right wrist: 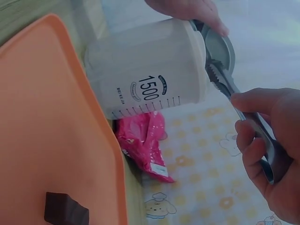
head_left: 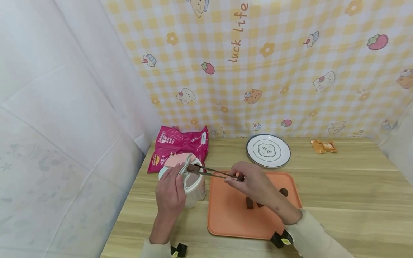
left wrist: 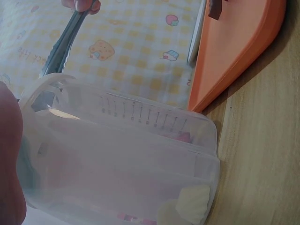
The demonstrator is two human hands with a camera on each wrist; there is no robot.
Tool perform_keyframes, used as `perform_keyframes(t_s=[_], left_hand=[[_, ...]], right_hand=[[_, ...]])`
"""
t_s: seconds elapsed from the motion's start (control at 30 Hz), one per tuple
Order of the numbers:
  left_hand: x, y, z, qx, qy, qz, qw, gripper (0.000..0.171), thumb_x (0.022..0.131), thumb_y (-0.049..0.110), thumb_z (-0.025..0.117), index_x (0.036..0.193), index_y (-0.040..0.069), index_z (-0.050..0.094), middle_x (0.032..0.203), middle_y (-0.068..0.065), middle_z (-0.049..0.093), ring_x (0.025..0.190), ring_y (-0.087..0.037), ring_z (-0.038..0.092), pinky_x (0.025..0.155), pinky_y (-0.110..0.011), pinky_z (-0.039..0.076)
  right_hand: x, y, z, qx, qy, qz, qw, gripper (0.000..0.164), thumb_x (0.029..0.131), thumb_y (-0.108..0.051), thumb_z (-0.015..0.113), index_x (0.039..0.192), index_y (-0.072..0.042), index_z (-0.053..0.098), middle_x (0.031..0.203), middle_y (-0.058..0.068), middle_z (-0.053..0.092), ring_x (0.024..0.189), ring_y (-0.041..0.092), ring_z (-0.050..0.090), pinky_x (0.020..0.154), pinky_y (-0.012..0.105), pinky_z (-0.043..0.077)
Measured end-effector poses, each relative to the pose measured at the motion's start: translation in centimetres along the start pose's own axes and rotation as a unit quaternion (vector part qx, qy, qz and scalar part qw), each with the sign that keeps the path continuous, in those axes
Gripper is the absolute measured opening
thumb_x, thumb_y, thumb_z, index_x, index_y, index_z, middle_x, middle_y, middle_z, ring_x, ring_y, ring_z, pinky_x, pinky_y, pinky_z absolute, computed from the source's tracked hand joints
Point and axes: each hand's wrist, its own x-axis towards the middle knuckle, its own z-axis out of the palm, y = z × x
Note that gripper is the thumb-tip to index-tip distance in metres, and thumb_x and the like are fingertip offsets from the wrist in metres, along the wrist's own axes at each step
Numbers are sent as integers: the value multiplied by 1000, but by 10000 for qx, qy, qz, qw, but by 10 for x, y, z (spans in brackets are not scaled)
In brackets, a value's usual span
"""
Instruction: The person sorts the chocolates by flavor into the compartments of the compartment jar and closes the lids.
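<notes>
1 pair of tongs (head_left: 217, 173): dark metal, slim, serrated at the tips, lying roughly level from the right hand towards the left. 1 brown piece (head_left: 193, 168): small, blocky, between the tong tips at the mouth of the canister.

1 canister (head_left: 195, 193): cloudy, translucent plastic, marked "1500" with scale lines; stands on the tabletop (head_left: 338, 186) at left, beside the tray. Pale ridged contents (left wrist: 194, 204) at its bottom. 1 lid flap (right wrist: 219, 52), grey-green, raised.

Right hand (head_left: 255, 181): above the tray, forearm reaching in from near right; fingers curled round the tongs. Left hand (head_left: 170, 193): at the canister's left, forearm rising from the near edge; fingers nearly straight, against the raised flap.

1 tray (head_left: 226, 211): orange, rounded corners, centre; dark brown pieces (head_left: 250, 202) on it, some partly hidden by the right arm.

1 bag (head_left: 190, 141): glossy magenta, far left, beyond the canister. 1 plate (head_left: 282, 150): white, dark rim, beyond the tray. 2 packets (head_left: 323, 146): orange, far right.
</notes>
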Motion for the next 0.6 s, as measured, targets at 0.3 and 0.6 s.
perform_keyframes(t_s=[0.3,0.6], left_hand=[[0,0,-1,6,-77,-55,10000,41,105,23,46,124,-5,69,120,-16,73,106,-34,72,98,-53,52],[-2,1,-5,87,-332,-280,9990,37,97,16,54,124,-5,68,120,-18,72,106,-36,71,98,-55,53]], right_hand=[[1,0,5,-25,22,-20,10000,18,86,-19,86,88,-21,68,84,-15,61,69,4,56,57,23,50],[1,1,6,-97,-2,13,10000,20,86,-19,86,87,-23,66,86,-15,63,70,2,57,58,22,52]])
